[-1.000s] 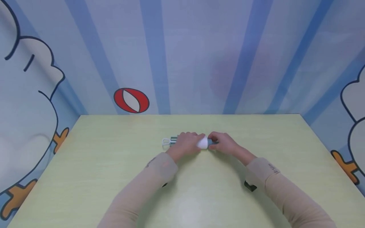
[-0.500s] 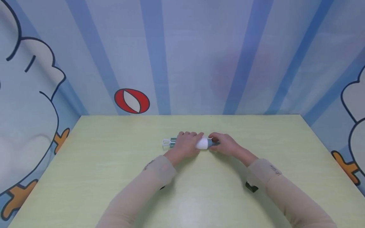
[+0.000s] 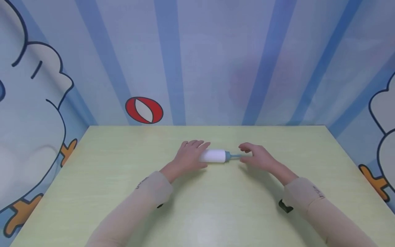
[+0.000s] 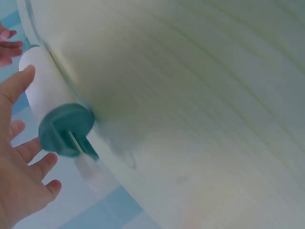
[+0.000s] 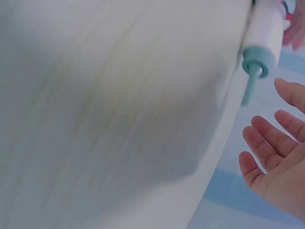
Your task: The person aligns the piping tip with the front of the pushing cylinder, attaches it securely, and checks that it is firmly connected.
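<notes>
A syringe-like tool (image 3: 216, 156) lies on its side on the table, with a white barrel and teal ends. Its thin teal nozzle (image 3: 235, 156) points right. In the left wrist view, a teal flange (image 4: 66, 128) with a pale plunger end shows at the other end; my left hand hides that end in the head view. My left hand (image 3: 189, 157) is spread beside and partly over the barrel's left part, thumb close to the barrel; contact cannot be told. Off the nozzle's tip, my right hand (image 3: 259, 158) has its fingers loosely bent and holds nothing.
The pale yellow-green table (image 3: 203, 202) meets a blue striped backdrop (image 3: 213, 68) at its back edge. Printed cartoon figures stand on the side walls. Dark straps (image 3: 285, 206) show beneath the sleeve cuffs.
Both hands have drawn apart, left hand leftward and right hand rightward, and let go of the syringe-like tool. More of its white barrel and thin nozzle show; the tool stays about where it was.
</notes>
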Demonstrator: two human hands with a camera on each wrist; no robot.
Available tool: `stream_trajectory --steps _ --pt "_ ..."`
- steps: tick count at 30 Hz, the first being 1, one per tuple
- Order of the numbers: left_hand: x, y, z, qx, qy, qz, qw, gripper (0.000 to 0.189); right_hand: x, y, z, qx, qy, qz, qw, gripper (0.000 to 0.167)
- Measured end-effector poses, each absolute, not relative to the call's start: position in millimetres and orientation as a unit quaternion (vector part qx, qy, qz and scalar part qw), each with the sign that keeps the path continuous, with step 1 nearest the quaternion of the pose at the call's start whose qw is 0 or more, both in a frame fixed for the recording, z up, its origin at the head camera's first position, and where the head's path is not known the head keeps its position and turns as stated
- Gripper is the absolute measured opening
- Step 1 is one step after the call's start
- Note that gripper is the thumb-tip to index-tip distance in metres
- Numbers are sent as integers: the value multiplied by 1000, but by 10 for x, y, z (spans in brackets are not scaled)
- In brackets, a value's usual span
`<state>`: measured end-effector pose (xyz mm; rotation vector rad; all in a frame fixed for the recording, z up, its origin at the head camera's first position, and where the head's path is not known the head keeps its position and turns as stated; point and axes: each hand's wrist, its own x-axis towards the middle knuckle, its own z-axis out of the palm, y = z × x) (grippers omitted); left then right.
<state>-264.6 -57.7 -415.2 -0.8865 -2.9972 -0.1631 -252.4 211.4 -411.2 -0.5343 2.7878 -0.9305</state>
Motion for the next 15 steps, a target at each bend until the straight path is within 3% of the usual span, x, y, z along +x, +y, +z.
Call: stream_trajectory --steps 15 --pt "-2394 -1457 -3942 -200 -970 -135 13 69 -2255 2691 -3843 -151 955 -257 6 48"
